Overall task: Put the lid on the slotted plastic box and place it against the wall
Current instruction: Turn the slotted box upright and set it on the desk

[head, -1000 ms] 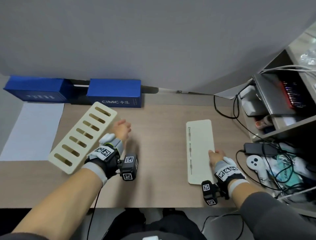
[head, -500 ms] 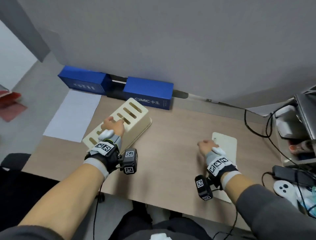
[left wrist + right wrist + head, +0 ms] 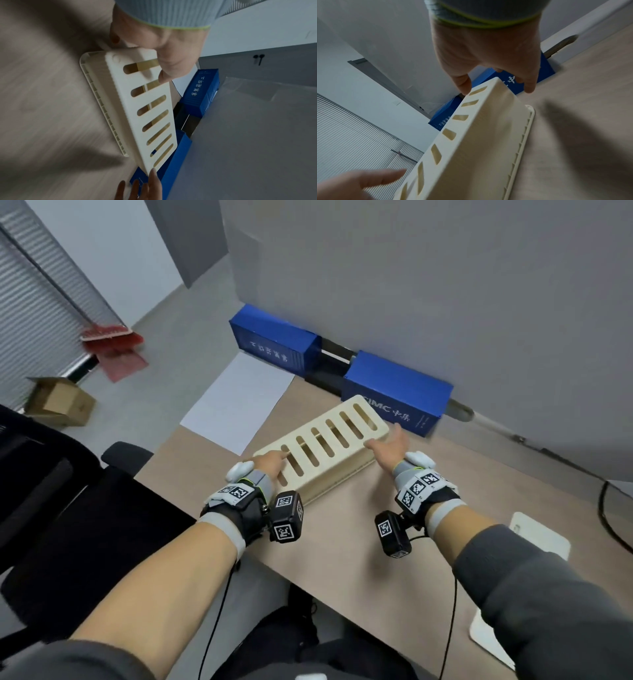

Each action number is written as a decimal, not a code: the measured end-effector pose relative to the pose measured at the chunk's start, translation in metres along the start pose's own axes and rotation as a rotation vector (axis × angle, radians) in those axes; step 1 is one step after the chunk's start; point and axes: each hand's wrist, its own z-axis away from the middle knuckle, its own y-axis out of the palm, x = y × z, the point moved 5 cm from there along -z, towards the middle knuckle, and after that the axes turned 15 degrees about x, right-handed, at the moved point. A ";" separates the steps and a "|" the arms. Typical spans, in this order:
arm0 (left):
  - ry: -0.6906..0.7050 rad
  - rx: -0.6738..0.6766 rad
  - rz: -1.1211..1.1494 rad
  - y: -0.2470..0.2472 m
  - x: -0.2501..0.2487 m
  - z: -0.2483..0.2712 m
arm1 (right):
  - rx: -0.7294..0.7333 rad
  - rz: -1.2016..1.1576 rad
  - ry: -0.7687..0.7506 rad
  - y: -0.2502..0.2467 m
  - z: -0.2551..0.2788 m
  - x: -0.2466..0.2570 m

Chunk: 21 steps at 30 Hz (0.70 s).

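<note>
Fingers of the left hand (image 3: pixel 270 462) lie straight on the box (image 3: pixel 322 446) at centre frame, slotted face up; the right hand (image 3: pixel 388 448) spreads loosely at its far end, gripping nothing. Lid (image 3: pixel 539 534) lies apart, lower right. Step: squaring up the box; next, probably fetch the lid.

Clearance, far edge of worktop
Blue cartons (image 3: pixel 397 392) line the wall (image 3: pixel 445 302); slotted box (image 3: pixel 325 450) nearly touches the right one; bare worktop (image 3: pixel 342 542) nearer.
</note>
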 end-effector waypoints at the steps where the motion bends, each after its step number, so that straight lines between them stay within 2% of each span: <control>1: -0.040 0.014 -0.041 0.000 -0.002 0.008 | 0.009 -0.013 0.000 0.000 -0.007 0.002; 3: -0.060 -0.003 -0.070 -0.009 0.004 0.005 | 0.070 -0.061 -0.003 0.003 -0.015 0.006; 6: -0.068 0.091 0.011 -0.013 0.004 -0.002 | 0.134 -0.041 0.031 0.004 -0.018 0.010; 10: -0.051 0.110 0.130 -0.012 -0.003 -0.009 | 0.142 0.007 0.151 -0.009 -0.032 -0.023; 14: -0.017 0.157 0.082 0.009 -0.015 0.003 | 0.189 -0.050 0.282 -0.019 0.020 -0.027; 16: 0.020 0.133 0.044 0.022 -0.016 0.006 | 0.163 -0.045 0.329 -0.029 0.039 -0.039; 21: 0.029 0.217 -0.034 0.053 -0.015 -0.005 | 0.066 -0.216 0.331 -0.063 0.065 -0.062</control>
